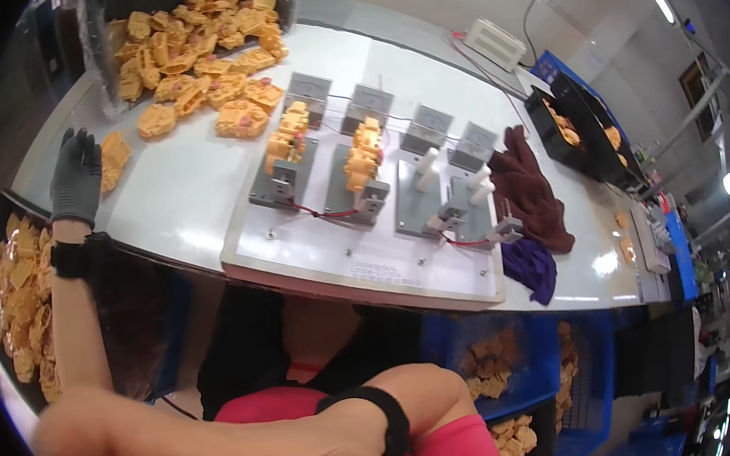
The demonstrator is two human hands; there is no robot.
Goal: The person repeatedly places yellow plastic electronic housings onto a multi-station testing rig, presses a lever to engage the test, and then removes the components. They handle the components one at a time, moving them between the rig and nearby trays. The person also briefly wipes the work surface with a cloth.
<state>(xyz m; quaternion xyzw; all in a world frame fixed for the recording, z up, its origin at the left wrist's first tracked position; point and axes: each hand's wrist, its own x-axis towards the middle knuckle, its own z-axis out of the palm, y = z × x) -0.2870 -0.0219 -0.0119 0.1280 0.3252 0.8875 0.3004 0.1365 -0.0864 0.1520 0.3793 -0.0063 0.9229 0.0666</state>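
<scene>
My left hand (78, 173), in a grey glove with dark fingertips, lies on the white table with its fingers stretched out. Right beside it is a yellow-orange moulded plastic part (114, 161); whether they touch I cannot tell. My right hand (351, 429) is low in the picture against my left upper arm, past a black wristband, and its fingers are hidden. On a white board (291, 251) stand several grey test fixtures with dial meters. Yellow-orange parts sit upright on the left fixture (287, 144) and on the second one (363, 161). White posts (427, 168) show on the right-hand fixtures.
A lined black bin (102, 22) spills a heap of yellow-orange parts onto the table's far left. Brown cloth (529, 192) and purple cloth (532, 268) lie right of the board. Black trays (572, 116) stand farther right. Below the table edge are blue crates (585, 376) with more parts.
</scene>
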